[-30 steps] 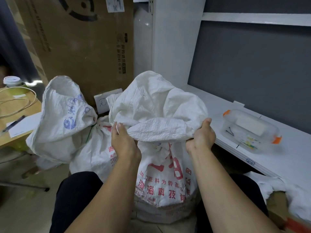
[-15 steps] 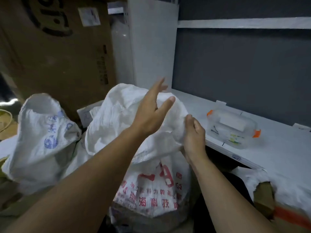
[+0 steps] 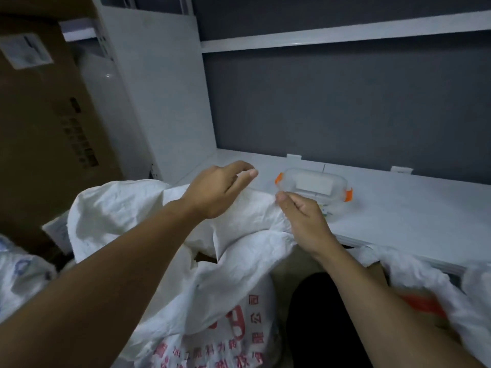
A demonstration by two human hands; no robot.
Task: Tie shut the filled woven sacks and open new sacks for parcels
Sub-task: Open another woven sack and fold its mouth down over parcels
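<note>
- Left hand (image 3: 220, 189) hovers over the sack's mouth, fingers loosely curled, with nothing visible in them.
- Right hand (image 3: 303, 221) pinches the raised rim of the white woven sack (image 3: 207, 290) between thumb and curled fingers.
- That sack stands between the forearms, red print facing the camera, its mouth slack and crumpled.
- Just beyond the right hand, a clear plastic box (image 3: 313, 183) with orange clips sits on the white ledge (image 3: 411, 221).

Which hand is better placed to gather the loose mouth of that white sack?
Probably the left. The left hand hovers empty above the slack top of the white woven sack with red print, while the right hand seems busy pinching its rim.
</note>
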